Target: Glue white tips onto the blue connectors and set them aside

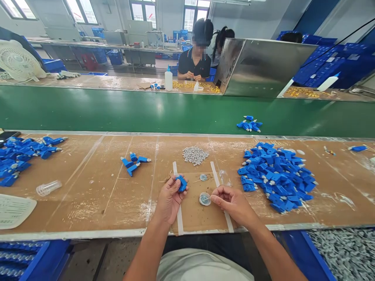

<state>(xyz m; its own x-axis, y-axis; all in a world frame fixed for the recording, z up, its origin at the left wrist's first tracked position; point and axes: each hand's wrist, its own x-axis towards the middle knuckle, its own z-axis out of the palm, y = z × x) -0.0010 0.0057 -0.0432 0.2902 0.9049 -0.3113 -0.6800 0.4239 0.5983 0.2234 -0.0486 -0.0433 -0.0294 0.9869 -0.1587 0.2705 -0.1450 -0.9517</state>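
Note:
My left hand (170, 197) is closed around a blue plastic part (181, 183), held just above a taped cardboard sheet (190, 222). Between the fingertips of my right hand (230, 201) is a thin pale stick (208, 198). Its tip reaches into a small round cup (204, 199) with greyish contents. Behind the cup lies a small round lid-like disc (203, 177). A heap of small grey pieces (195, 155) sits past the sheet's far edge. To the right is a large pile of blue plastic parts (275, 175) with whitish tips.
Several blue parts (133, 163) lie left of the sheet, near a clear plastic tube (49, 187). A green belt (117, 111) runs behind the table, carrying a few blue parts (250, 124). Across it sits a person (195, 58). A bin of grey pieces (345, 249) stands lower right.

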